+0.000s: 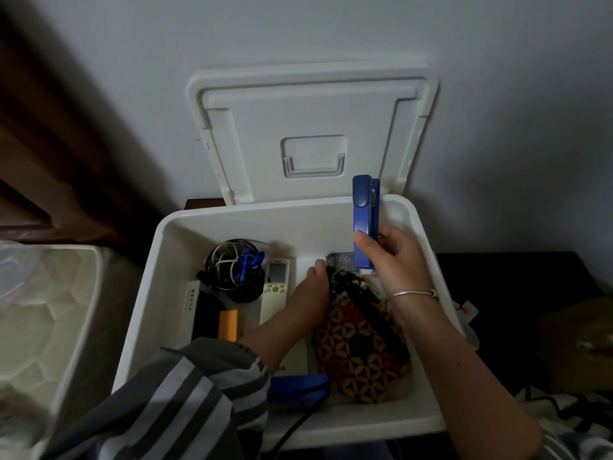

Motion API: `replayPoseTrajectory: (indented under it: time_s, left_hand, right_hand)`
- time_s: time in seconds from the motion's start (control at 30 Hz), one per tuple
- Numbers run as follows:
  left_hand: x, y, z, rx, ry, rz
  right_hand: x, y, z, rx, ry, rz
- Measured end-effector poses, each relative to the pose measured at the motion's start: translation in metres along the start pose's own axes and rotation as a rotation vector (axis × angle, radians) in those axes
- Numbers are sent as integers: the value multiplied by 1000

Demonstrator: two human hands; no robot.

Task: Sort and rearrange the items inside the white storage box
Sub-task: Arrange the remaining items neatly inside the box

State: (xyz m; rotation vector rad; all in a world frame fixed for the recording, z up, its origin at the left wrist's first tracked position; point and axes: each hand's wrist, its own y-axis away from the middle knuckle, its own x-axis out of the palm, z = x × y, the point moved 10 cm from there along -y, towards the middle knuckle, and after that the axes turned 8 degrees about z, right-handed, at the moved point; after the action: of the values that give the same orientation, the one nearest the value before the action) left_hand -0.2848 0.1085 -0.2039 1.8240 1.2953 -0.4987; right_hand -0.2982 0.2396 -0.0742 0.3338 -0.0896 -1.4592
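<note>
White storage box [232, 220] sits open, lid [311, 104] tipped back against the wall, with a patterned pouch [361, 346] lying in its right half. Right hand [394, 257] grips a blue stapler [364, 214] upright over the box's back-right corner. Left hand [313, 288] is down at the pouch's black neck, fingers curled, can't tell if it's actually holding anything.

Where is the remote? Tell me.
In the head view, the remote lies in the white box, left of centre, between the black cup and the left hand.
</note>
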Motion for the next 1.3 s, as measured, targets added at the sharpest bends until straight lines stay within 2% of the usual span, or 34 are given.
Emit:
replayPoseTrajectory:
  time_s: [0.2,0.47,0.6,0.73,0.87,0.97,1.07,1.13,1.2,1.3]
  left_hand:
    - [-8,3,5,73,187,-36]
    - [-13,6,2,149,31,-85]
    - [-15,2,5,83,-88,-83]
    - [-22,0,10,-20,-74,-62]
    - [-42,9,5,-50,-57,-56]
    - [-72,30,-3,-59,-26,-78]
    - [-111,63,-8,-49,43,-164]
    - [-134,90,-9,-24,129,-244]
    - [-154,120,-10,1,183,-337]
    - [-172,162,2,-6,310,-503]
  right_hand:
    - [-1,0,-2,-1,0,-7]
    - [0,-1,-1,-17,-2,-2]
    - [0,-1,0,-24,-10,-4]
    - [2,0,3,-29,-13,19]
    - [5,3,7,-39,-24,55]
    - [15,6,8,-17,-104,166]
    - [37,13,6,34,-274,399]
    - [49,18,3,64,-295,515]
    - [56,21,-1,83,-251,575]
    - [54,22,-11,124,-153,568]
